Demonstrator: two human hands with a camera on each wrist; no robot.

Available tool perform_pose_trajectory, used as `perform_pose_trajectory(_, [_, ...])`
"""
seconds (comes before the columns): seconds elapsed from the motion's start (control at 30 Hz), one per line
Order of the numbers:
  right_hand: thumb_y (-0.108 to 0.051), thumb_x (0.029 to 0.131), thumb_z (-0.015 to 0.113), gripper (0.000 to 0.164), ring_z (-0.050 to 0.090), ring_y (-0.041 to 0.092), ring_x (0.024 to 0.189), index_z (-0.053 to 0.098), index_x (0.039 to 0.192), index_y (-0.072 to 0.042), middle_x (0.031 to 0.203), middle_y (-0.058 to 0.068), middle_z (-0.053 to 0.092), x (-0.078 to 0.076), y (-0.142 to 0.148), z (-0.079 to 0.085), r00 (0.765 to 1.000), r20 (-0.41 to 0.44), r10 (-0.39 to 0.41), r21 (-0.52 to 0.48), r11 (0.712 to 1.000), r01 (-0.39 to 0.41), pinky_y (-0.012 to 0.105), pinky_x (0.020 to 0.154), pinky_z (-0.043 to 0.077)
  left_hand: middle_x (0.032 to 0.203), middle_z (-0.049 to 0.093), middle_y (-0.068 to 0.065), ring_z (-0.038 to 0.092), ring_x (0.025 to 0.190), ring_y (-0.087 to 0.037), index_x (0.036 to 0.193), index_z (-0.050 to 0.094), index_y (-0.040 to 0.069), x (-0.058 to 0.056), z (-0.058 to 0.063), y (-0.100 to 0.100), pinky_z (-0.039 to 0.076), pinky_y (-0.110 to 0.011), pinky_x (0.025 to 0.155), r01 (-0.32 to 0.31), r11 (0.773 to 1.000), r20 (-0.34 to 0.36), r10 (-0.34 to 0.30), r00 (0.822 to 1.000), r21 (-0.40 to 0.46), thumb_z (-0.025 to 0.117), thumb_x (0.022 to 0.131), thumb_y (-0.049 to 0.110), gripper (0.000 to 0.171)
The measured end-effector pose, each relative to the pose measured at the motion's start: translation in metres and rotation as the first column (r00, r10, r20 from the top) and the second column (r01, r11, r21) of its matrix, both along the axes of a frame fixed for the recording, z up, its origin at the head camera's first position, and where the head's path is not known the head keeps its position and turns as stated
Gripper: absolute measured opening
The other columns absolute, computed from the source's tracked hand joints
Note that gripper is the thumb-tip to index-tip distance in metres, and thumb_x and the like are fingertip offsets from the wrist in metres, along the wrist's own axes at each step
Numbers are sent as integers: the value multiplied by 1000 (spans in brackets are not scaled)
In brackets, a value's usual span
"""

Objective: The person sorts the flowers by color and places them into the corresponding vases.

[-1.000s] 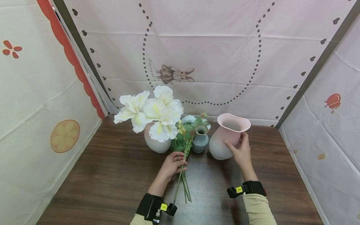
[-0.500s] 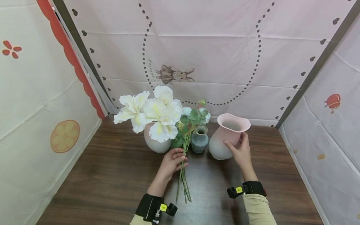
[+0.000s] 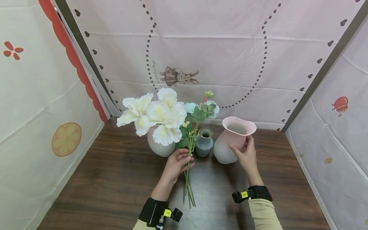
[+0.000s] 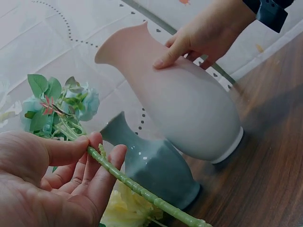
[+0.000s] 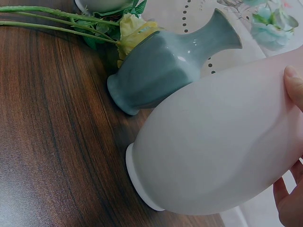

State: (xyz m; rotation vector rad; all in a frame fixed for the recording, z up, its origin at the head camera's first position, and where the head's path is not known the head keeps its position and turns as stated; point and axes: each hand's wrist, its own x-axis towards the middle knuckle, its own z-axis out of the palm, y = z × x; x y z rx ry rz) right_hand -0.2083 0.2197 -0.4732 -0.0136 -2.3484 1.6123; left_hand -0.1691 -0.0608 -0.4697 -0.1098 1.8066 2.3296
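Note:
My left hand [image 3: 176,164] pinches the green stem [image 4: 144,190] of an artificial flower spray between thumb and fingers. Its pale blue blooms [image 3: 212,109] and green leaves stand at the upper end, above and behind a small blue-green vase [image 3: 204,147]. Other stems [image 3: 191,196] run down past the hand over the table, and a yellow flower [image 5: 134,37] lies low beside the small vase. My right hand [image 3: 248,156] holds a tall pink-and-white vase [image 4: 189,106] around its upper side, thumb on the near face. The vase stands upright on its base, its wide wavy mouth bare of flowers.
Large white flowers [image 3: 165,111] stand in a second pink-and-white vase [image 3: 161,149] at the left, overlapping the blue spray's leaves. The dark wooden table [image 3: 115,179] ends at a printed cloth wall [image 3: 230,64] behind, with more cloth on both sides.
My left hand has moved slightly up and right with the pinched stem. The blue blooms have risen from behind the small vase. My right hand and its vase have stayed put.

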Motion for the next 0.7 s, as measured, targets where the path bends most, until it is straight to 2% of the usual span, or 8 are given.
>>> perform_pose_trajectory(0.5, [-17, 90, 74, 77, 34, 35, 145, 28, 149, -3, 152, 18, 38, 2, -1, 2, 1000, -11, 10, -20, 1000, -10, 57, 122, 25, 103, 62, -7, 68, 94, -14, 130, 50, -9, 2, 12, 8, 60, -36, 91, 30, 998, -41, -28, 999, 54, 56, 96, -6, 35])
perform_pose_trajectory(0.7, [-15, 90, 75, 78, 34, 36, 145, 27, 150, -1, 153, 19, 37, 1, -1, 1, 1000, -14, 8, -15, 1000, -8, 57, 122, 25, 101, 62, -5, 69, 90, -11, 129, 49, -9, 3, 17, 12, 60, -35, 90, 30, 998, -53, -27, 998, 63, 54, 96, -8, 33])
